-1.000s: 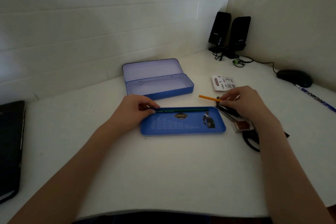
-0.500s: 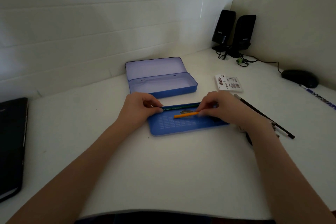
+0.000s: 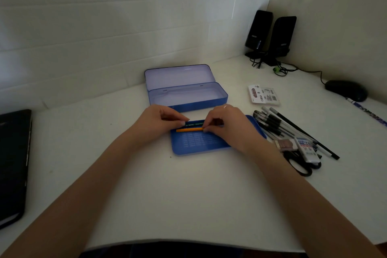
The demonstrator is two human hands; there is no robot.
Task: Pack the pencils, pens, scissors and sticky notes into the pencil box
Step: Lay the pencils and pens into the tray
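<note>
A blue inner tray (image 3: 199, 144) lies on the white desk in front of the open blue pencil box (image 3: 186, 92). A green pencil (image 3: 193, 124) lies along the tray's far edge, with my left hand (image 3: 156, 124) pinching its left end. An orange pencil (image 3: 188, 130) lies just in front of it, and my right hand (image 3: 227, 126) pinches its right end. Black pens and a long black pencil (image 3: 293, 130) lie to the right of the tray. Black scissors (image 3: 301, 166) and small packs (image 3: 307, 148) lie beside them. A sticky note pack (image 3: 263, 94) sits farther back.
Two black speakers (image 3: 270, 37) with cables stand in the back right corner. A black mouse (image 3: 345, 90) and a blue-white pen (image 3: 366, 111) lie at the right edge. A black laptop (image 3: 12, 163) rests at the left edge.
My right hand has carried the orange pencil from right of the tray onto it and laid it beside the green pencil. My left hand stayed on the green pencil's end.
</note>
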